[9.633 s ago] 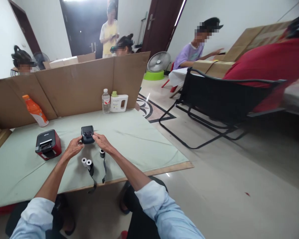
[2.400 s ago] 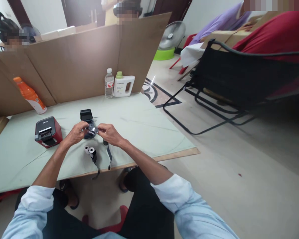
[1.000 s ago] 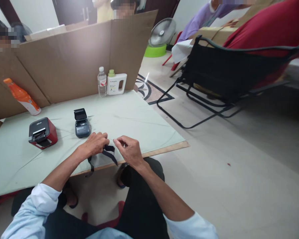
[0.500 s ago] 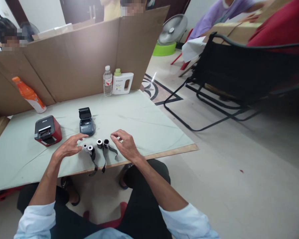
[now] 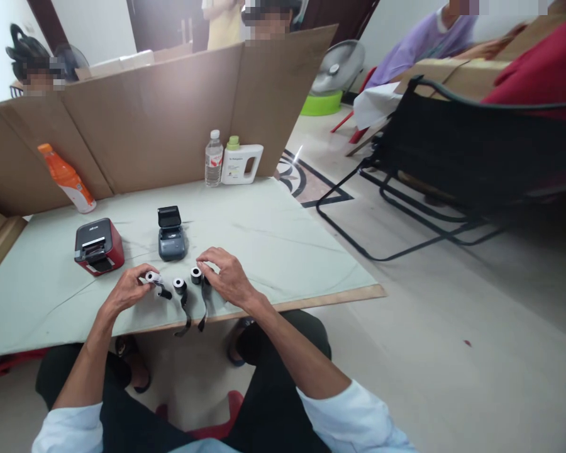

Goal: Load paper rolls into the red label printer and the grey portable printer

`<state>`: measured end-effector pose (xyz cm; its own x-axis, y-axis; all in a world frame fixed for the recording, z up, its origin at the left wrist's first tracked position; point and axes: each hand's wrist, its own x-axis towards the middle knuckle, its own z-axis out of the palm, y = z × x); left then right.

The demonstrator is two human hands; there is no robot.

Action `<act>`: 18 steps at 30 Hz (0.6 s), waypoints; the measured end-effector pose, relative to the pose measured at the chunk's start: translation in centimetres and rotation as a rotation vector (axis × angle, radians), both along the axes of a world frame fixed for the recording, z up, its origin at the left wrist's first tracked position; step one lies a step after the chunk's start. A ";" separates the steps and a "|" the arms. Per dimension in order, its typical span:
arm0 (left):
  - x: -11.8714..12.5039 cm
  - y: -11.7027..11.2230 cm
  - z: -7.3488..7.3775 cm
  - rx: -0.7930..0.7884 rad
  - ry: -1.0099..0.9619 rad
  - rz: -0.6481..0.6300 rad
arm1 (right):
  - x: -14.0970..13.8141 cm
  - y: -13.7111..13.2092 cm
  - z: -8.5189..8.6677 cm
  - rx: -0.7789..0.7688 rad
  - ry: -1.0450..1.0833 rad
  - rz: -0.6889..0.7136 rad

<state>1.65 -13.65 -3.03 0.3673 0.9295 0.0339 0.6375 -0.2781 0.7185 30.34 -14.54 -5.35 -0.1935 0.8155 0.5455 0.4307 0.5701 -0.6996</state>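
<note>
My left hand [image 5: 128,290] pinches a small white roll [image 5: 153,277] just above the green table [image 5: 273,239]. A second roll [image 5: 180,285] lies beside it, its dark strip hanging over the front edge. My right hand [image 5: 227,279] rests with curled fingers on a third roll [image 5: 197,275]. Behind the rolls stands a small dark-grey printer [image 5: 171,234] with its lid up. A red and black printer [image 5: 99,246] sits to its left.
A cardboard screen [image 5: 160,119] walls the table's far side. Against it stand an orange bottle [image 5: 67,187], a clear water bottle [image 5: 213,160] and a white jug [image 5: 241,165]. A black folding chair [image 5: 453,157] stands on the floor to the right. Other people sit beyond.
My left hand has closed on the white roll and drawn it left, away from the other rolls. My right hand has come down onto the rightmost roll.
</note>
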 end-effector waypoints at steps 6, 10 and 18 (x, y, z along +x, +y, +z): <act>0.8 -0.3 2.7 0.090 -0.206 0.014 | -2.6 0.2 2.3 -0.262 0.175 0.183; 2.1 0.4 3.2 0.150 -0.321 0.004 | -4.4 0.9 2.6 -0.578 0.390 0.386; 3.3 2.0 3.2 0.217 -0.410 -0.046 | -5.9 1.4 2.4 -0.801 0.702 0.432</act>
